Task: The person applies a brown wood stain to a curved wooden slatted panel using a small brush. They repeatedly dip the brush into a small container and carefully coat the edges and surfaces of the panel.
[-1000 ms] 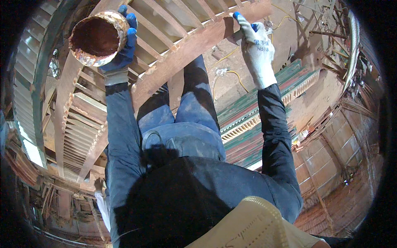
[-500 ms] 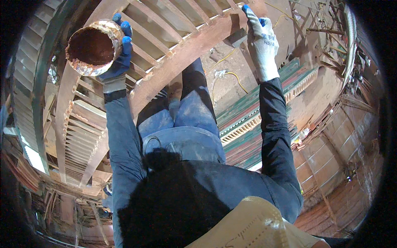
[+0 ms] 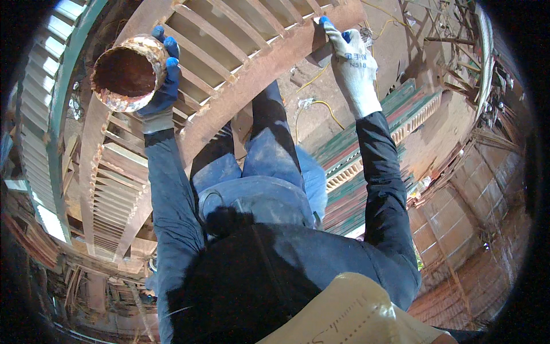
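My left hand (image 3: 163, 86), in a blue-coated work glove, grips the side of a round can (image 3: 129, 74). The can is tilted so its mouth shows; reddish-brown residue coats the inside and pale crust covers the rim. At the far right rail of a brown slatted wooden panel (image 3: 258, 69), my right hand (image 3: 354, 63) is closed with its thumb extended. A flat grey scraper (image 3: 322, 56) juts from that hand by the rail's edge; its handle is hidden. Pale smears mark the joints where slats meet the rail.
Green and reddish slatted panels (image 3: 366, 155) lie stacked on the right. A green-framed louvred panel (image 3: 57, 114) stands at the far left. A yellow cord (image 3: 329, 109) runs over the floor, and scrap wood (image 3: 458, 63) lies far right. Behind my legs, another person's blue clothing (image 3: 312, 183) shows.
My right hand has moved slightly left and nearer with the scraper along the rail. The can has shifted a little. Blue clothing has appeared beside my right leg.
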Demonstrator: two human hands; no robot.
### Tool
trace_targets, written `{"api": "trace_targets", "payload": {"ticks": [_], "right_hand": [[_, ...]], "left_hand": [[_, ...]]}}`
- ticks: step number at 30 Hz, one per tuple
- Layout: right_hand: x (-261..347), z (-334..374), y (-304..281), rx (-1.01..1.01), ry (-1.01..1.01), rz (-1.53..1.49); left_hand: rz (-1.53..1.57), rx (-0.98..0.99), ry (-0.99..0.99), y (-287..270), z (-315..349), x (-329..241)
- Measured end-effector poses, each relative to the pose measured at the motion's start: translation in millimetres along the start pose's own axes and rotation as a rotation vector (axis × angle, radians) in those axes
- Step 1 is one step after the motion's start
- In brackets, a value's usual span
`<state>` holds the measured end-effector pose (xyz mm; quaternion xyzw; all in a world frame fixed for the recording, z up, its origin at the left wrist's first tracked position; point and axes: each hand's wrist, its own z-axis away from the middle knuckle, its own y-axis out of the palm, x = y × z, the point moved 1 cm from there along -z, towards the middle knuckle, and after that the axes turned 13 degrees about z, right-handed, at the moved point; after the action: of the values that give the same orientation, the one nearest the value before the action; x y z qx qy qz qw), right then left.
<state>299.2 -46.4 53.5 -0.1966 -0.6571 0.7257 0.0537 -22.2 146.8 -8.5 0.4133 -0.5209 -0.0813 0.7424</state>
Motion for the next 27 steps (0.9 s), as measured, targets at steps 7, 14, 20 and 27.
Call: {"api": "trace_targets", "payload": {"ticks": [7,14,20,27], "right_hand": [[-7.5,-7.7,-7.3,-0.003,0.051,0.048],[-2.2,-11.3,-12.4,-0.026,0.067,0.052],[3.5,3.7,-2.7,0.081,0.072,0.007],[3.2,-2.5,-8.1,0.142,0.099,0.006]], "left_hand": [[0.038,-0.009,-0.015,-1.9,-0.1,-2.4],[0.016,-0.027,0.020,0.4,0.4,-1.3],[0.035,-0.004,-0.017,0.2,-1.3,0.7],[-0.009,-0.006,0.005,-0.6,-1.7,-1.8]]}}
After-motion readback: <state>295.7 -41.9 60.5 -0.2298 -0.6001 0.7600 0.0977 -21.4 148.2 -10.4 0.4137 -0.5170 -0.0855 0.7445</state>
